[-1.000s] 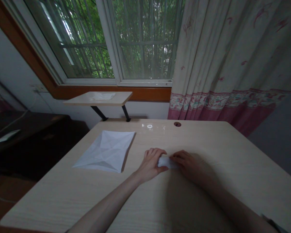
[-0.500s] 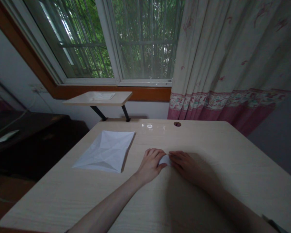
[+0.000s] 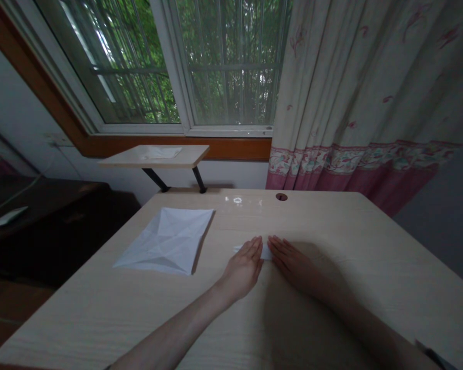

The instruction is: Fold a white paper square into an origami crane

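Note:
A small folded piece of white paper (image 3: 266, 252) lies on the light wooden desk (image 3: 231, 216), mostly covered by both hands. My left hand (image 3: 245, 267) lies over its left part with the fingers stretched out, and a thin white tip pokes out past the fingers on the left. On the right part of the paper rests my right hand (image 3: 291, 262), flat, fingers extended and close together. A narrow strip of the paper shows between the two hands. To the left of them lies a larger creased white sheet (image 3: 173, 239), spread out on the desk.
A small raised shelf (image 3: 193, 156) on black legs holds a piece of white paper (image 3: 164, 152) at the desk's back left. Near the back edge is a round cable hole (image 3: 281, 197). A curtain (image 3: 332, 169) hangs behind on the right, and a dark table (image 3: 42, 205) stands left.
My left hand has gone from curled fingers with the thumb at the paper to stretched fingers lying over it. My right hand has flattened slightly, staying in about the same place.

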A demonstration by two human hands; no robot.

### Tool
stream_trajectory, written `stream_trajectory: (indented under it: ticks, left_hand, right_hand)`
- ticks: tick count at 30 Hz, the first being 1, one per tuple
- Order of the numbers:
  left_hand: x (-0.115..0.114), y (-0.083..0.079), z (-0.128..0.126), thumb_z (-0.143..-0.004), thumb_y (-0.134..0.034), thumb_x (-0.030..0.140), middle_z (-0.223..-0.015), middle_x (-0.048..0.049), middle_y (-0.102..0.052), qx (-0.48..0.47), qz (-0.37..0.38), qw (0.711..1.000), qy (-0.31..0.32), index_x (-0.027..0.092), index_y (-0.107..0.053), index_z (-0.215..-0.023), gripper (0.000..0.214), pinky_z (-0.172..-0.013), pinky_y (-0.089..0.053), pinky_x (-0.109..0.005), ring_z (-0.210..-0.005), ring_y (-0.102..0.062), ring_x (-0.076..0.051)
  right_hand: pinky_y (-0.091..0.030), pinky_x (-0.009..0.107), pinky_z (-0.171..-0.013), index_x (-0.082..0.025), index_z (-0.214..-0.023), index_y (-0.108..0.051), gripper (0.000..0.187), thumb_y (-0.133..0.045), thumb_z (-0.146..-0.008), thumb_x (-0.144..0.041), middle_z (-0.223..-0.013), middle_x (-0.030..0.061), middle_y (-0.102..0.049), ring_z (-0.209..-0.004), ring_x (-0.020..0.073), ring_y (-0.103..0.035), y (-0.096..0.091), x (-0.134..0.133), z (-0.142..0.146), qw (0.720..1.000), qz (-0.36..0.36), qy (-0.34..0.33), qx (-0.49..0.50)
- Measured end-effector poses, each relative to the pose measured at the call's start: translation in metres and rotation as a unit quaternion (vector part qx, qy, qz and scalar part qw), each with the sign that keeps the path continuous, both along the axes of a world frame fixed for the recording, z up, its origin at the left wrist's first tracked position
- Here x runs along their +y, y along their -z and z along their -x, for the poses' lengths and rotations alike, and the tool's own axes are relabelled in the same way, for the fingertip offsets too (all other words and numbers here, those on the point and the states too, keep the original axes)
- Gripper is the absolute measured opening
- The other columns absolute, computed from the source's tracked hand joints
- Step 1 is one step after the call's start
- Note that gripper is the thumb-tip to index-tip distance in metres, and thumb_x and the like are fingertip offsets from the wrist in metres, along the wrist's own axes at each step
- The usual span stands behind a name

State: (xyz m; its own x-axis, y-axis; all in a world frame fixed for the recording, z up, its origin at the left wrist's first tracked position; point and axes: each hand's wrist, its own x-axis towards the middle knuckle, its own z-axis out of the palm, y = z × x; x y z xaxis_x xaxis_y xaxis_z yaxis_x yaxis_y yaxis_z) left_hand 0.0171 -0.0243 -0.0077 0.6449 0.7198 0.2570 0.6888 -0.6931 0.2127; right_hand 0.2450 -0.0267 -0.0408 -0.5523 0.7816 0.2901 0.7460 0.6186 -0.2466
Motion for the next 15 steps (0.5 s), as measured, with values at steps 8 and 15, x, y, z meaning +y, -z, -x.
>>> stream_trajectory:
  ticks: [8, 15]
  left_hand:
    - [-0.0062, -0.0018, -0.005, -0.103, -0.032, 0.033, -0.157, -0.0214, -0.026, 0.061, 0.035, 0.997, -0.032, 0.003, -0.031, -0.15, 0.055, -0.12, -0.029, -0.047, -0.148, -0.021, -0.03]
    - [-0.0034, -0.0036, -0.0049, -0.104, -0.031, 0.034, -0.157, -0.0211, -0.026, 0.071, 0.042, 0.996, -0.032, 0.003, -0.032, -0.149, 0.055, -0.121, -0.027, -0.047, -0.148, -0.02, -0.029]
  right_hand:
    - [-0.034, 0.046, -0.117, -0.014, -0.152, -0.035, 0.051, -0.032, -0.102, -0.025, -0.155, 0.0137, -0.037, -0.143, 0.0228, -0.035, 0.002, 0.001, 0.0004, 1.0, 0.001, -0.002, -0.024]
    - [-0.036, 0.047, -0.117, -0.015, -0.149, -0.041, 0.049, -0.034, -0.102, -0.026, -0.153, 0.0127, -0.041, -0.141, 0.0237, -0.04, -0.0038, -0.0001, 0.0005, 1.0, -0.004, 0.004, -0.01]
